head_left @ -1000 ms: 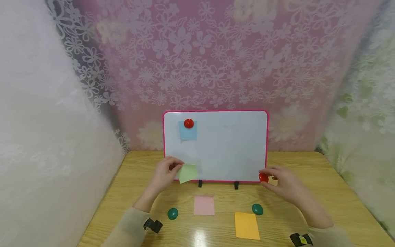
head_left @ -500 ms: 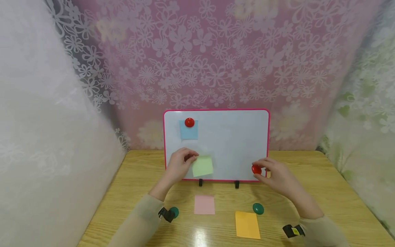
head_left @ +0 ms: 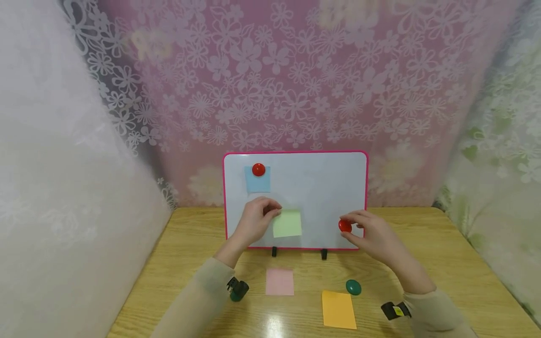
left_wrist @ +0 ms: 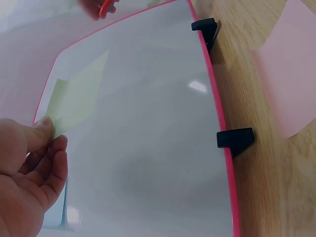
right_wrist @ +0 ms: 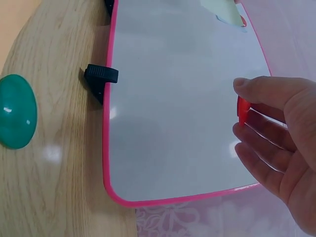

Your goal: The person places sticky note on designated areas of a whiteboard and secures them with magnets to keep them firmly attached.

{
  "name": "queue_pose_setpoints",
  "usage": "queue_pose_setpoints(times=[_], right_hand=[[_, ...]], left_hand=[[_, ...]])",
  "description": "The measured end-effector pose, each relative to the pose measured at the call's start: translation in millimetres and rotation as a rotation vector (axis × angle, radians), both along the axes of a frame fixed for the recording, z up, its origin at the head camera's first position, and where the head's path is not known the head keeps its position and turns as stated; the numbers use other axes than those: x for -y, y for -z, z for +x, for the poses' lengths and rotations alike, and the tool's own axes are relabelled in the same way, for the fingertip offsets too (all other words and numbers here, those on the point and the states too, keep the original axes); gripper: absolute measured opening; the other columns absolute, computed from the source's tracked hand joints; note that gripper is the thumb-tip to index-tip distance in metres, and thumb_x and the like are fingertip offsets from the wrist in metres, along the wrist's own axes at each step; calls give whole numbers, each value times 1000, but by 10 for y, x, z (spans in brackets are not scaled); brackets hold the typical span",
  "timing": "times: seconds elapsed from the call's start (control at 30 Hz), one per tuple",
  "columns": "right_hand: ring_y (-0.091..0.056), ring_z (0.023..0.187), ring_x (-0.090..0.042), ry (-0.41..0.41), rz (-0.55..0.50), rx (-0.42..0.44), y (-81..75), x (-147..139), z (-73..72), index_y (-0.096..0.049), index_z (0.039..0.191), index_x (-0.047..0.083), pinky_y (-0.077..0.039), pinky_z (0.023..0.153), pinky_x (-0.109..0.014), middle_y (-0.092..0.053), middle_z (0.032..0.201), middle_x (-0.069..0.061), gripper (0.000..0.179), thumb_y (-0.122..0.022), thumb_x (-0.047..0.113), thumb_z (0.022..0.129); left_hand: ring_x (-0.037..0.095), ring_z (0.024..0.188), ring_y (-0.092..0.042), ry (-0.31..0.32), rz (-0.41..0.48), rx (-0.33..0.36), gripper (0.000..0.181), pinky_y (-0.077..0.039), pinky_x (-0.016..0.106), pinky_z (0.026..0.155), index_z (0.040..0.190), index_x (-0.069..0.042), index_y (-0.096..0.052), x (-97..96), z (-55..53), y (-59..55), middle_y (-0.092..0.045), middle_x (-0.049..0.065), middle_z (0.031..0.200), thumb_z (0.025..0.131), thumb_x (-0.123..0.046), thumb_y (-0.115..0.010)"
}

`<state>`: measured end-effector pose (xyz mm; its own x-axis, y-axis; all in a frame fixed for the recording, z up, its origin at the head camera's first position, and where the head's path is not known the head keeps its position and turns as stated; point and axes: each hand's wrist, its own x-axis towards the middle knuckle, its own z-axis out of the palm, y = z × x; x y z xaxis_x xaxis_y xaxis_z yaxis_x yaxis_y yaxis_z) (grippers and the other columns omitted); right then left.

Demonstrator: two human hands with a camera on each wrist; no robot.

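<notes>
A pale green sticky note hangs from my left hand, pinched at its upper left corner between thumb and fingertips. It overlaps the lower middle of a pink-framed whiteboard. In the left wrist view the thumb presses the note's edge. My right hand holds a round red magnet by its rim, before the board's lower right part. In the right wrist view the magnet shows edge-on between thumb and fingers. A blue sticky note is on the board's upper left under another red magnet.
Black feet hold the whiteboard on the wooden table. In front lie a pink sticky note, an orange sticky note and a green magnet. A second green magnet is partly hidden behind the left wrist camera.
My left hand has moved right and up with the green sticky note, from the board's lower left to its lower middle. My right hand has brought the red magnet left and slightly up.
</notes>
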<state>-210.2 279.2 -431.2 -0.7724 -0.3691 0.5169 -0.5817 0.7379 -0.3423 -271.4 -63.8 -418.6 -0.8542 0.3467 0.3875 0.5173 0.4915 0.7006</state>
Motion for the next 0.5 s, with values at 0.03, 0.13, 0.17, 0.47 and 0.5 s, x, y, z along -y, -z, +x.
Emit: queue_pose_setpoints(times=[0.03,0.13,0.17,0.47,0.5], right_hand=[[-71,92,-27,3,-3,5,-4,6,-4,-78,118,3,-64,77,-46,-75,112,-6,41,-95,7,80],[-71,92,-28,9,-1,16,-31,35,-25,-78,119,4,-63,77,-47,-75,113,-5,41,-94,8,82],[-71,93,-28,11,-2,21,-47,52,-35,-78,119,4,-63,78,-47,-75,114,-5,40,-94,8,82],[-72,96,-28,-13,-44,12,-182,202,-181,-78,119,1,-63,82,-48,-74,114,-8,38,-93,5,84],[-72,96,-29,-14,-50,5,-193,219,-195,-78,119,1,-63,82,-48,-75,114,-9,38,-93,5,83]], left_hand=[[14,90,-64,3,-1,-3,9,-57,29,80,110,-8,-78,-15,-8,-8,-72,1,104,102,-8,-74],[14,90,-64,2,-2,-7,8,-57,29,80,109,-8,-78,-69,-42,-41,-73,1,104,102,-9,-74],[14,90,-65,3,-1,-8,8,-57,29,80,109,-7,-78,-89,-55,-54,-74,1,104,102,-9,-74],[15,92,-65,-24,-19,-10,9,-57,29,82,110,-7,-78,-256,-166,-163,-75,2,105,102,-11,-75],[16,92,-65,-28,-26,-17,10,-57,30,82,110,-7,-78,-272,-178,-172,-75,2,106,102,-11,-75]])
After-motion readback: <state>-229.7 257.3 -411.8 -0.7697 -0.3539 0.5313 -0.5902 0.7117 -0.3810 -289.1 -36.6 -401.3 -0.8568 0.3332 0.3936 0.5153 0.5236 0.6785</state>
